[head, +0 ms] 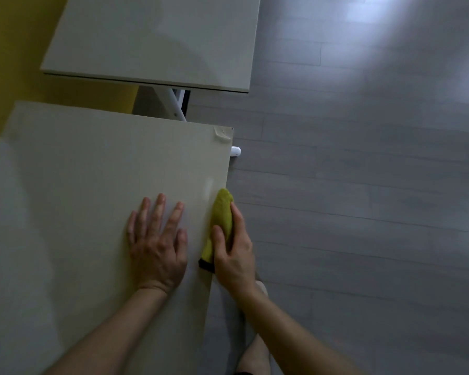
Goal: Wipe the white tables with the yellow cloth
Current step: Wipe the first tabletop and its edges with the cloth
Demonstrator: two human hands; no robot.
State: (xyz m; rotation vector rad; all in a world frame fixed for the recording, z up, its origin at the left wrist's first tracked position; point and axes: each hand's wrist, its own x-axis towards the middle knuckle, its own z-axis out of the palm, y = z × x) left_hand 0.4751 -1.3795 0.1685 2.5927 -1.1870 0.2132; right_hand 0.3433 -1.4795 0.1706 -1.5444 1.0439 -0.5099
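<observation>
The near white table [87,185] fills the lower left of the head view. My left hand [157,242] lies flat on its top, fingers spread and straight. My right hand [234,249] grips the bunched yellow cloth [222,212] against the table's right edge, thumb on the tabletop side and fingers round the outer side. A dark tag of the cloth shows below my thumb. A second white table [157,39] stands farther away, apart from the near one.
A peeling patch [223,134] sits at the near table's far right corner. White table legs [175,104] show in the gap between the tables. Grey plank floor [363,185] lies to the right, a yellow wall [8,50] to the left. My leg [255,355] is below.
</observation>
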